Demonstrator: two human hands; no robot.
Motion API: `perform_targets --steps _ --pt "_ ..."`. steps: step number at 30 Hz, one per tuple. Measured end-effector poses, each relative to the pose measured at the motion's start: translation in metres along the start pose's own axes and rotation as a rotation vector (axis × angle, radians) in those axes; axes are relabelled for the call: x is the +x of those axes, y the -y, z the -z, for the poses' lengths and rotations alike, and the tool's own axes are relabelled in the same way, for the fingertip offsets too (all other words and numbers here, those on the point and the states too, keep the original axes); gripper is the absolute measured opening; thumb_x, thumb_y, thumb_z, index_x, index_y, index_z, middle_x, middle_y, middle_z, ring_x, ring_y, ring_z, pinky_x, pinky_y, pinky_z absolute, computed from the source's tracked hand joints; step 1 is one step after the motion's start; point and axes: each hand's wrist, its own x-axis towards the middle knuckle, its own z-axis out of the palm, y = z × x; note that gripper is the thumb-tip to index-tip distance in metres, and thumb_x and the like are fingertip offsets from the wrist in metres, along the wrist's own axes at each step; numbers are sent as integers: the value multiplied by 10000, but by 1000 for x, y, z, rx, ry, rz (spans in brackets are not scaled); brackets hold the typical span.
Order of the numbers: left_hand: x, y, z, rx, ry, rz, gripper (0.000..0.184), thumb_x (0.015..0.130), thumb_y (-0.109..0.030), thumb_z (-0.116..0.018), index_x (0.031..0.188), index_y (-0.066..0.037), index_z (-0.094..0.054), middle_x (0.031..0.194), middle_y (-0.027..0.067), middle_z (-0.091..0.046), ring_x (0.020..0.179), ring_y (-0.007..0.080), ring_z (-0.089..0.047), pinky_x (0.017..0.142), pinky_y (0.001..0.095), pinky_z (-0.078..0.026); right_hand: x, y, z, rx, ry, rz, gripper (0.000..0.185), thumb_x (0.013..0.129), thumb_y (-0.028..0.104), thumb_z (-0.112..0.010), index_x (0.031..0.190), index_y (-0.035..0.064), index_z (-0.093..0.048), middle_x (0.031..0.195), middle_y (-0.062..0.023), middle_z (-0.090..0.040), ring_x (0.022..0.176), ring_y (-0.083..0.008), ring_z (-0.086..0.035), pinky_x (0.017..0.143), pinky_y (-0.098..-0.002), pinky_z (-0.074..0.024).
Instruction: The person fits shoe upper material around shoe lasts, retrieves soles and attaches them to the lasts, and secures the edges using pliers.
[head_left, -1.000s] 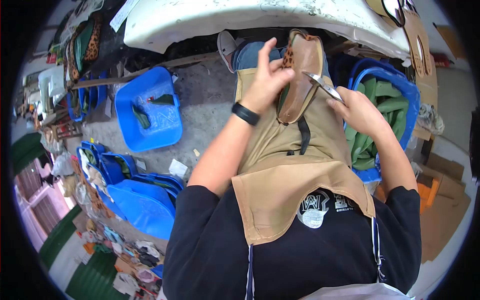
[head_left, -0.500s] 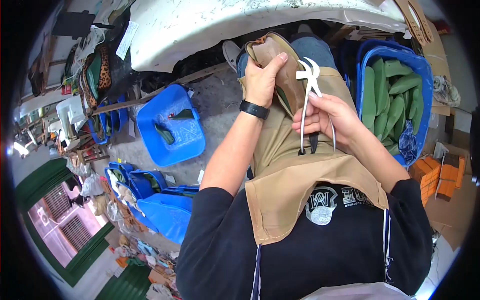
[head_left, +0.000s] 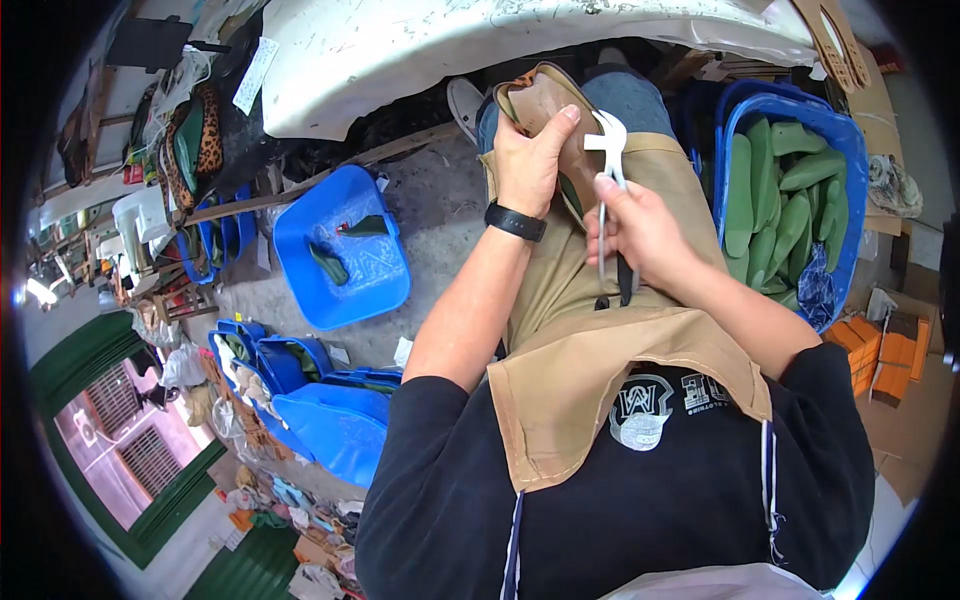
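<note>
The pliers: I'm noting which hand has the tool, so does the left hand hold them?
No, the right hand holds the pliers by their handles, while the left hand grips the shoe.

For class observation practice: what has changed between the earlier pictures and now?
The left hand, fingers spread at first, now grips the shoe, whose far end has swung left. The right hand has drawn the handles of the pincers closer together since the second picture. Unchanged: it holds the pincers; green pieces lie in the blue bin.
</note>
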Motion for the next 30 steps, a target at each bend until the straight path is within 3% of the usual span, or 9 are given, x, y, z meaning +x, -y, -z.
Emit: perform_targets --steps 4,8,14,18,20,24,28,30 --pt "4 2 -1 81 -42 -42 480 865 -130 -840 1255 -4 -590 1119 132 -711 922 184 -689 838 280 -566 15 -22 -4 -263 -89 234 307 1099 305 -542 933 46 -558 757 -90 -635 551 -173 -611 546 -297 -558" --pt "6 -6 6 126 87 7 500 852 -147 -860 1247 -9 -586 1125 128 -710 932 182 -690 844 285 -570 -1 3 0 -525 -48 31 281 1097 274 -535 957 32 -560 771 -84 -641 579 -166 -631 556 -273 -543" --pt "18 4 9 21 105 97 533 840 -164 -875 1254 -14 -575 1128 119 -712 941 181 -694 856 292 -573 -18 22 -9 -536 -25 -25 265 1091 262 -546 966 29 -565 782 -82 -643 624 -164 -645 585 -266 -546" --pt "30 16 19 -42 186 115 618 837 -152 -870 1338 -17 -535 1200 137 -693 1005 194 -690 891 295 -566 -54 25 -2 -657 134 343 272 1094 253 -538 932 38 -575 778 -76 -633 657 -157 -640 599 -262 -537" --pt "27 21 24 -61 227 115 640 839 -148 -865 1363 -21 -520 1223 141 -684 1029 201 -683 911 301 -560 -46 38 -1 -531 -154 328 303 1095 265 -540 886 50 -579 775 -67 -614 641 -149 -605 584 -267 -512" --pt "27 24 28 -95 357 96 708 844 -133 -851 1436 -34 -475 1292 154 -654 1101 225 -665 970 318 -542 -12 46 22 -501 -252 343 345 1099 292 -539 853 53 -576 725 -44 -579 602 -137 -550 563 -272 -479" --pt "26 24 32 -61 408 123 786 842 -116 -840 1504 -54 -421 1362 165 -615 1179 262 -631 1039 349 -508 7 38 25 -976 -243 365 352 1096 298 -547 839 58 -575 674 -20 -543 588 -116 -508 546 -273 -439" --pt "26 21 32 -40 412 135 778 851 -133 -833 1506 -55 -420 1363 164 -616 1193 265 -624 1052 354 -499 16 27 27 -1031 -254 415 350 1092 291 -553 832 59 -574 666 -17 -538 588 -113 -502 543 -275 -431"
